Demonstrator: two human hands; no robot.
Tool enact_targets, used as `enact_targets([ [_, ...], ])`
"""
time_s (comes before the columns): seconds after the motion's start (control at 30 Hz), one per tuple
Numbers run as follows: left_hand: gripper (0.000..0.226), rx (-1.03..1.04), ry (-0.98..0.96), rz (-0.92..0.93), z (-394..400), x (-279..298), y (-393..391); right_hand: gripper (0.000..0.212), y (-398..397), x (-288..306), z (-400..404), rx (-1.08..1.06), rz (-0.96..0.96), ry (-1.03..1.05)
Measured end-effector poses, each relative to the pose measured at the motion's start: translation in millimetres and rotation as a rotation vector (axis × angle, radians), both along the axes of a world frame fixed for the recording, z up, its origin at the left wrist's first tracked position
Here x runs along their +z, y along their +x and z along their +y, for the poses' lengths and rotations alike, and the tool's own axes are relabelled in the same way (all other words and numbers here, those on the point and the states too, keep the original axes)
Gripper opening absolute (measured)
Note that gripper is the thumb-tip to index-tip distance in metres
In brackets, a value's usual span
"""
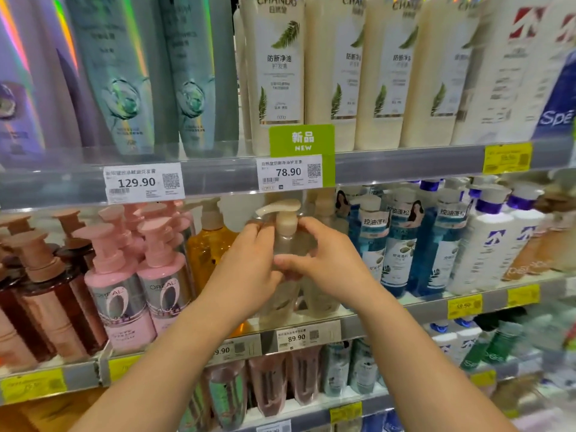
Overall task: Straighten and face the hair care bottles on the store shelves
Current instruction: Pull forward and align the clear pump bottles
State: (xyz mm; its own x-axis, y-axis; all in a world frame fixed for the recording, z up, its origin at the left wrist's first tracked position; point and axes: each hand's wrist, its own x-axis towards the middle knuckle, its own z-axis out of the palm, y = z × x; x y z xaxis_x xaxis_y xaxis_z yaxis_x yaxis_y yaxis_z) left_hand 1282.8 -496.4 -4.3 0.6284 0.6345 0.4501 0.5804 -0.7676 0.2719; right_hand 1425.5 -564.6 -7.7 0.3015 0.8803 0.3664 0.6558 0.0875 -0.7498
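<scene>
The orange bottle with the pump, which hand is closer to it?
Left. The left hand grips the clear pump bottle right beside the orange bottle, overlapping its edge in this view. The right hand holds the clear bottle's far side, away from the orange one.

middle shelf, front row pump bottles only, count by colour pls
Brown bottles: 2
Pink bottles: 2
Amber bottle: 1
Clear beige bottle, held by the left hand and right hand: 1
Total: 6
Rows behind are too hidden to count.
</scene>
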Motion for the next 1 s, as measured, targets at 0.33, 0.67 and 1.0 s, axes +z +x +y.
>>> enact_targets([
  [0.33,0.057,0.179,0.045,0.134,1.1,13.0,10.2,0.036,32.7,6.2,-14.9,-0.401,-0.228,0.167],
  [0.67,0.042,0.398,0.159,0.067,-6.1,28.1,23.1,0.053,35.0,18.2,6.4,-0.311,-0.419,-0.192],
  [1.0,0.032,0.375,0.074,0.012,1.2,19.0,39.7,0.071,34.7,14.9,6.9,-0.358,-0.504,-0.142],
])
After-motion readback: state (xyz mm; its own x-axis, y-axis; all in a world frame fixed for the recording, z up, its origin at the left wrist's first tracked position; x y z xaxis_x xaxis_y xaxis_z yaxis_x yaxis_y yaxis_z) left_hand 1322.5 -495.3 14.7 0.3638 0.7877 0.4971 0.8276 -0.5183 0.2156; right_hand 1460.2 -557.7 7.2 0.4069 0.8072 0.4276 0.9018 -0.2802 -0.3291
